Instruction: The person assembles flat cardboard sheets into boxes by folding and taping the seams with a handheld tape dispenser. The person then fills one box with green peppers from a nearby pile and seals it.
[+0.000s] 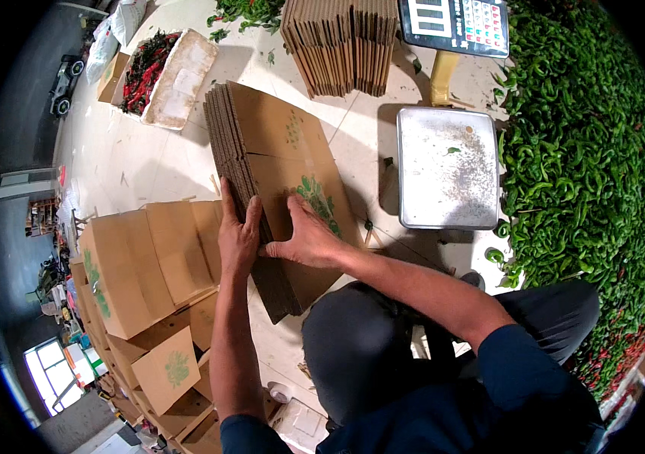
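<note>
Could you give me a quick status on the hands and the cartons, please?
Left hand gripping the flat carton stack's edge. Right hand flat on its top carton. Folded boxes beside left arm; nothing blocking.

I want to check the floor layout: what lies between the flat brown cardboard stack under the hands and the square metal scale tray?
In the head view, only bare pale floor, partly shadowed, separates the flat brown cardboard stack from the square metal scale tray.
</note>
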